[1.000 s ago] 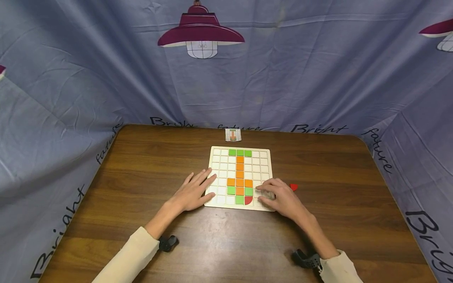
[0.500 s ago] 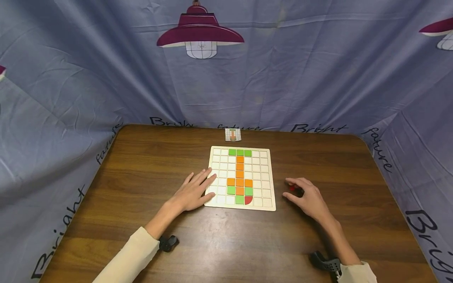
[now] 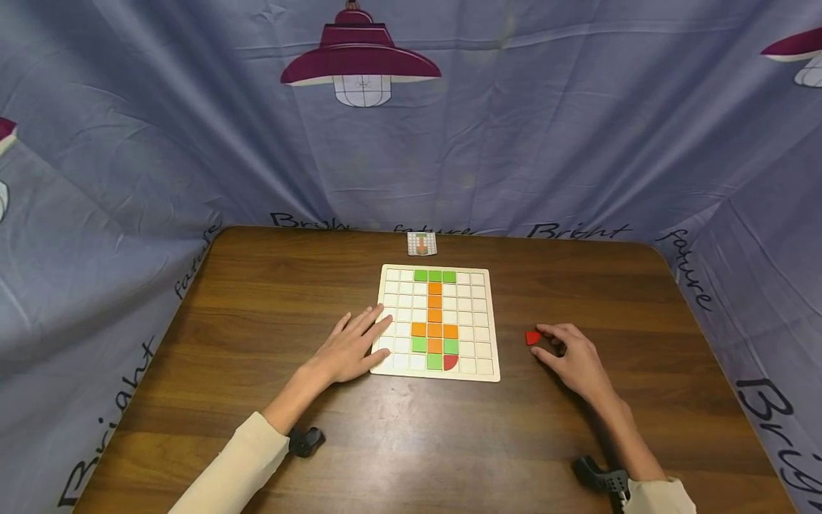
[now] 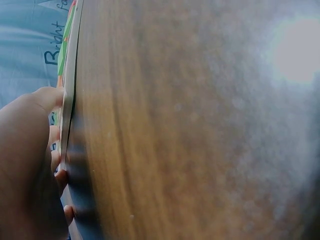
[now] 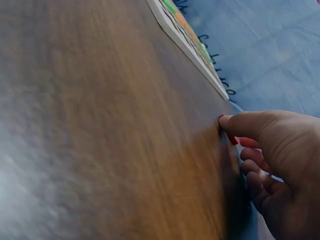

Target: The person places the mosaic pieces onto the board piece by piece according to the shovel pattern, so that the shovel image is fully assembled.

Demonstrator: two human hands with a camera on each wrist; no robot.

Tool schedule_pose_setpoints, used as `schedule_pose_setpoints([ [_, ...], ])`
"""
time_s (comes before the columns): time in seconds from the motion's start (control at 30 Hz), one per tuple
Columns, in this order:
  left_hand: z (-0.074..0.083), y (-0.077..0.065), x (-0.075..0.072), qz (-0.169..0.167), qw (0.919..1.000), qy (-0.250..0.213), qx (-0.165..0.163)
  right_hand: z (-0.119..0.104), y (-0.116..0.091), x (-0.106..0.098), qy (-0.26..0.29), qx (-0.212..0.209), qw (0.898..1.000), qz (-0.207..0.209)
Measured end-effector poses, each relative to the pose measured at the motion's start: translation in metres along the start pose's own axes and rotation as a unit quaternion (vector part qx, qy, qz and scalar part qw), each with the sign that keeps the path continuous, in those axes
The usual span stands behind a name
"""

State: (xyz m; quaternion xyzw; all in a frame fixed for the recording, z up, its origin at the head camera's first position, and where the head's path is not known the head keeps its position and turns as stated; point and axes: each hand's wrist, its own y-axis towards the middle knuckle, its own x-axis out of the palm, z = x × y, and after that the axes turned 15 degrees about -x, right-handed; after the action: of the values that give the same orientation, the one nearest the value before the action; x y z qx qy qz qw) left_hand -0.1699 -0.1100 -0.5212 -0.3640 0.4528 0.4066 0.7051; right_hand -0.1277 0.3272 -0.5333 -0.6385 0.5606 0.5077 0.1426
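A loose red quarter-circle tile [image 3: 532,338] is to the right of the pale square grid board [image 3: 486,321]. The thumb and index finger of my right hand [image 3: 571,357] pinch this tile at its edges; in the right wrist view the red tile [image 5: 232,139] shows beside the thumb tip, close to the table. My left hand [image 3: 347,350] rests with spread fingers on the board's left edge. On the board lie green tiles [image 3: 434,276] across the top, a column of orange tiles [image 3: 434,302], more green ones lower down and one red quarter-circle tile [image 3: 451,363].
Behind the board lies a small pattern card [image 3: 422,243] with a printed grid. The brown wooden table [image 3: 411,442] reaches back to a blue curtain [image 3: 546,143]. Black straps with devices are on both wrists.
My right hand has moved right, off the board, to the loose red quarter-circle tile and now has its fingertips around it. The left hand has stayed put.
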Motion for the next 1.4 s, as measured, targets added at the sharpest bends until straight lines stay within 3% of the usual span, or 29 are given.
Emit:
schedule_pose_setpoints([
  [1.03, -0.001, 0.002, 0.002, -0.008, 0.9999, 0.002, -0.006, 0.000, 0.017, 0.003, 0.000, -0.005, 1.000, -0.019],
  [1.4, 0.000, 0.002, 0.001, -0.011, 0.9999, 0.005, -0.007, 0.004, 0.024, -0.001, 0.025, -0.004, 0.997, -0.071],
])
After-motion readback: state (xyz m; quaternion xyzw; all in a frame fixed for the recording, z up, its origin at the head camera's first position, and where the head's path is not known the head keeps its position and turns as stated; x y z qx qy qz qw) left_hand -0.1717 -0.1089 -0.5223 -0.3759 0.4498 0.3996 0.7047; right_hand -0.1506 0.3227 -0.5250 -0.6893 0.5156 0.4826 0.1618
